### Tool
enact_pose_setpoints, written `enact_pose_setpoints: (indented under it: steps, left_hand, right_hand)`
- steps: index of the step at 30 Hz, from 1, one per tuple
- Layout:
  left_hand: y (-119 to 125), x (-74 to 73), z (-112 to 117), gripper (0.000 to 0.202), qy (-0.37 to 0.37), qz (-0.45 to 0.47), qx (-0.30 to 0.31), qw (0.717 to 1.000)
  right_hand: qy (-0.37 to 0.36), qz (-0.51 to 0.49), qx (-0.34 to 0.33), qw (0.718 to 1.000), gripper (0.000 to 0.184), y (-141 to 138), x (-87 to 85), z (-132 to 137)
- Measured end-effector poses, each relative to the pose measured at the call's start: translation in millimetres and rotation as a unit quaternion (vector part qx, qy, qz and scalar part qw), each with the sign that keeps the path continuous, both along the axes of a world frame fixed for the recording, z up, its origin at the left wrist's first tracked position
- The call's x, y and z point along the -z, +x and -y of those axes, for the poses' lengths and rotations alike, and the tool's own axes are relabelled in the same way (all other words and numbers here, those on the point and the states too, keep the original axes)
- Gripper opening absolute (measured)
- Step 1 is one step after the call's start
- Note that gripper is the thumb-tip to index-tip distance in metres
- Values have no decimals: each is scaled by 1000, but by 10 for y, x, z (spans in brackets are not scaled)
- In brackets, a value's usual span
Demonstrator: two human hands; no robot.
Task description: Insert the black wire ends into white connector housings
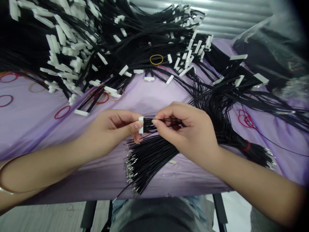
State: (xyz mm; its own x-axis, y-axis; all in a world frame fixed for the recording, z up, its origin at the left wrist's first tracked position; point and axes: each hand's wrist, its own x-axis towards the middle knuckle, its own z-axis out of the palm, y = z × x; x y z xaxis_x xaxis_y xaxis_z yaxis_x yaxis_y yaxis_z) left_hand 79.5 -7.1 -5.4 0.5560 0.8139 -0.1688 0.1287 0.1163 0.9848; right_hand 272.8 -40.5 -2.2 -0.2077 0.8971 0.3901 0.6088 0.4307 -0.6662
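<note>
Between the thumb and fingers of my left hand is a small white connector housing. Several black wires run out of its right side toward my right hand. My right thumb and forefinger pinch a black wire just right of the housing; its tip is too small to make out. Below both hands lies a fanned bundle of loose black wires, their bare metal terminals pointing left.
A large heap of black cables with white connectors fills the back of the purple cloth. Red rubber bands lie about. At right are a red-banded wire bundle and a clear plastic bag.
</note>
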Motion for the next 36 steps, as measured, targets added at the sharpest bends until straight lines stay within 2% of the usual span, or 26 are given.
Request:
enact_pose_setpoints:
  steps: [11, 16, 23, 29, 32, 36]
  left_hand:
    - [5, 28, -7, 11, -4, -1, -7, 1000]
    - [-9, 31, -10, 12, -14, 12, 5, 1000]
    - [-26, 44, -16, 13, -19, 4, 7, 1000]
    - [-8, 2, 8, 15, 9, -19, 1, 1000]
    - [2, -3, 12, 17, -2, -20, 5, 1000]
    - [7, 11, 2, 16, -15, -8, -4, 1000]
  right_hand:
    - [20, 6, 11, 1000, 8, -92, 109, 36]
    - [4, -14, 6, 1000, 8, -82, 121, 18]
    - [-55, -45, -51, 996, 1, -32, 83, -42]
    - [-85, -96, -32, 991, 8, -75, 118, -27]
    - [-95, -112, -30, 989, 8, -107, 142, -12]
    - [-71, -101, -31, 992, 8, -100, 150, -32]
